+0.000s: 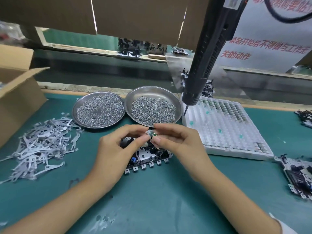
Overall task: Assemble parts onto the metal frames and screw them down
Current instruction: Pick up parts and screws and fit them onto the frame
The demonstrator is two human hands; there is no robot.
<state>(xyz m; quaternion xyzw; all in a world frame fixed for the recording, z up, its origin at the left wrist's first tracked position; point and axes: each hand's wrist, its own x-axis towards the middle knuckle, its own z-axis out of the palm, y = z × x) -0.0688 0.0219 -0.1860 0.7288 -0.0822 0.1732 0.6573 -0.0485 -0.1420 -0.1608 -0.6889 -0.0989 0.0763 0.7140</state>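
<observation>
A metal frame (148, 160) with black parts and a row of square tabs lies on the green mat at the centre. Just above it, my left hand (116, 149) and my right hand (177, 142) together pinch a small green-and-silver part (152, 134) between thumbs and fingertips. Two round steel dishes of small screws stand behind: the left dish (98, 110) and the right dish (153, 107). A black electric screwdriver (202, 65) hangs from above, its bit pointing down beside the right dish.
A heap of flat grey metal levers (40, 147) lies on the left. A white foam tray (224, 129) with rows of small parts sits on the right. Another assembled frame (297, 178) lies at the right edge. An open cardboard box (15, 92) stands far left.
</observation>
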